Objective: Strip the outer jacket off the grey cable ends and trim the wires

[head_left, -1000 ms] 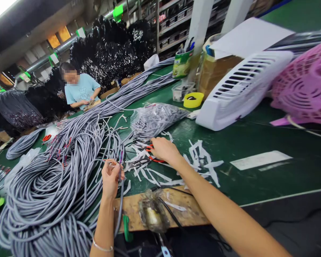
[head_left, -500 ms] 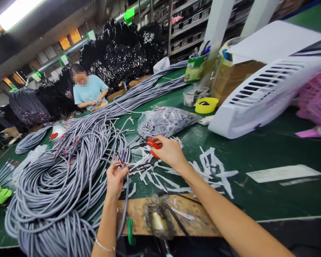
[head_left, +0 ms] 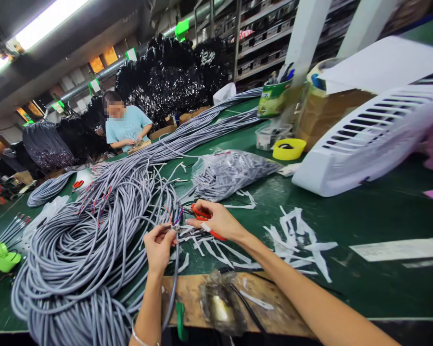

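My left hand (head_left: 161, 245) is closed on the end of a grey cable (head_left: 173, 283), where thin orange, blue and purple wires (head_left: 178, 216) fan out. Just right of those wires, my right hand (head_left: 216, 220) holds red-handled scissors (head_left: 201, 212), with its fingers through and around the handles. The blades are largely hidden by the fingers and wires. Coils of grey cable (head_left: 75, 259) lie to the left of my left hand. White strips (head_left: 220, 252) are scattered beneath and right of my right hand.
A clear bag of grey pieces (head_left: 231, 173) lies beyond my hands. Yellow tape (head_left: 289, 149) and a white slatted housing (head_left: 364, 139) stand at the right. A wooden board (head_left: 274, 317) lies at the near edge. Across the table sits a person in light blue (head_left: 128, 125).
My right hand has moved down and closer to my left hand, bringing the red-handled scissors beside the wires. The view has shifted slightly.
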`<state>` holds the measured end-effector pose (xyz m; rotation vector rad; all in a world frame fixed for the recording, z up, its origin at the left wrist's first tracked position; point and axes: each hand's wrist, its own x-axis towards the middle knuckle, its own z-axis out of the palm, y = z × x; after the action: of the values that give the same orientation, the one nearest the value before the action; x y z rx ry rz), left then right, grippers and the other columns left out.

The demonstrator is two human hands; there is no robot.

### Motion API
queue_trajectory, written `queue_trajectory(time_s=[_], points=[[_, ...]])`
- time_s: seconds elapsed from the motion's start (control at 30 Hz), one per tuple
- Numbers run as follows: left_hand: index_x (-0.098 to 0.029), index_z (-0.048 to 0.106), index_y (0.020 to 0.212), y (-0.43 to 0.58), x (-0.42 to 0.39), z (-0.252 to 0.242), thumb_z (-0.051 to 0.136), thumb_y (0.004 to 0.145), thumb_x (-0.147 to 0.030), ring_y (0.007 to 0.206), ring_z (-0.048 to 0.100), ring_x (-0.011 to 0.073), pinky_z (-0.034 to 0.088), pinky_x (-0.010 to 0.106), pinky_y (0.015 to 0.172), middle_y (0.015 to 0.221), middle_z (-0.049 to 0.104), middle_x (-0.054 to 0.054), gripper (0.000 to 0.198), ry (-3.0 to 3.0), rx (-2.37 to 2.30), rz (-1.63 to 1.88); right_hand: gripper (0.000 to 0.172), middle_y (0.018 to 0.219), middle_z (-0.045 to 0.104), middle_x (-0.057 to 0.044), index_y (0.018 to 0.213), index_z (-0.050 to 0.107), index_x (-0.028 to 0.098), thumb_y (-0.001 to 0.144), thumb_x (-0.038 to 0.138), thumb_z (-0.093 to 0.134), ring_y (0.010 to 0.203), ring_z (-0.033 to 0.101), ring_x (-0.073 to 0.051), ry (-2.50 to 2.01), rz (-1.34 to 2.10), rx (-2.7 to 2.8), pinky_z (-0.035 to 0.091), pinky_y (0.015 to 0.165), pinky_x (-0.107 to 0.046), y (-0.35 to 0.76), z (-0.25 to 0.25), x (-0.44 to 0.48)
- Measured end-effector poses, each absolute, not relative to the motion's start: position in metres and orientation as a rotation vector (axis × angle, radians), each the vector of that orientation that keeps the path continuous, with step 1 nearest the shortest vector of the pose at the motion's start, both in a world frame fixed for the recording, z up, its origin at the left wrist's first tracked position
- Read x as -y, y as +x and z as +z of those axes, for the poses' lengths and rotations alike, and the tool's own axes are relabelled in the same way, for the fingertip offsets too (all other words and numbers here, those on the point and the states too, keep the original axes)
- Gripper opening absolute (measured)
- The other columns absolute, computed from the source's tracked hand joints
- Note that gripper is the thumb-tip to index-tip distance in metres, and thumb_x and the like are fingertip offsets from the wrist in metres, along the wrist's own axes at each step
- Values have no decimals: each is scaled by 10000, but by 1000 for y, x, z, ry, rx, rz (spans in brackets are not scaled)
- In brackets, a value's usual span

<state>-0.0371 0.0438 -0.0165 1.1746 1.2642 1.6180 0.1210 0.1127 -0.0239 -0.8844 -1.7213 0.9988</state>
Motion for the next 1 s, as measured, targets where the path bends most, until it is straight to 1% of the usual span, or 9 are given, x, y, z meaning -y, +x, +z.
queue_trajectory(time_s=[0.27, 0.37, 0.5, 0.57, 0.7, 0.77, 0.83, 0.9, 1.0], points=[[-103, 656, 665, -38, -42, -17, 716, 581, -278, 377, 462, 59, 385, 161, 389, 444, 551, -30, 203, 1198, -1283, 1612, 327, 570, 412, 41, 596, 454, 176, 638, 458, 614, 537, 351, -93, -866, 898, 1852, 298, 512, -223, 119, -19, -109], [-100, 654, 661, -37, -42, -17, 719, 575, -282, 381, 454, 55, 378, 160, 389, 459, 552, -27, 211, 1196, -1271, 1609, 373, 535, 358, 41, 525, 406, 179, 676, 483, 562, 517, 318, -89, -859, 874, 1853, 266, 493, -225, 120, -18, -109], [-103, 647, 668, -37, -43, -18, 731, 564, -285, 431, 468, 55, 405, 163, 436, 511, 557, -25, 226, 1180, -1251, 1662, 446, 490, 267, 48, 464, 309, 192, 688, 518, 515, 481, 246, -80, -916, 905, 1779, 210, 461, -232, 122, -19, -109], [-103, 649, 672, -38, -43, -19, 729, 570, -283, 442, 465, 52, 405, 161, 448, 528, 556, -25, 222, 1190, -1263, 1657, 432, 493, 272, 48, 470, 310, 192, 686, 505, 516, 482, 248, -81, -908, 909, 1785, 214, 463, -230, 123, -18, -109], [-108, 659, 669, -39, -43, -21, 694, 617, -282, 431, 445, 51, 380, 158, 429, 501, 529, -32, 185, 1246, -1283, 1621, 342, 535, 344, 41, 527, 380, 183, 686, 447, 529, 518, 312, -92, -871, 852, 1881, 270, 507, -226, 121, -16, -107], [-113, 668, 660, -39, -43, -22, 689, 620, -271, 472, 490, 70, 408, 169, 460, 542, 570, -11, 165, 1287, -1306, 1620, 320, 545, 361, 39, 536, 390, 182, 686, 428, 530, 530, 330, -95, -863, 836, 1909, 282, 522, -227, 119, -15, -106], [-119, 677, 661, -39, -43, -23, 688, 617, -262, 549, 555, 105, 454, 193, 527, 604, 621, 18, 150, 1348, -1328, 1612, 327, 531, 345, 42, 521, 381, 183, 695, 424, 517, 520, 320, -93, -865, 845, 1911, 272, 512, -227, 119, -16, -106], [-123, 681, 665, -38, -43, -23, 687, 618, -264, 616, 596, 136, 483, 217, 584, 643, 646, 36, 148, 1388, -1338, 1604, 349, 512, 313, 45, 501, 367, 185, 699, 435, 508, 505, 294, -89, -881, 856, 1894, 251, 491, -227, 119, -18, -106], [-125, 684, 730, -37, -43, -23, 693, 610, -264, 669, 623, 156, 502, 236, 628, 703, 669, 50, 184, 1370, -1337, 1575, 404, 496, 276, 47, 474, 335, 188, 694, 477, 512, 491, 268, -84, -898, 895, 1844, 230, 465, -226, 118, -19, -107]])
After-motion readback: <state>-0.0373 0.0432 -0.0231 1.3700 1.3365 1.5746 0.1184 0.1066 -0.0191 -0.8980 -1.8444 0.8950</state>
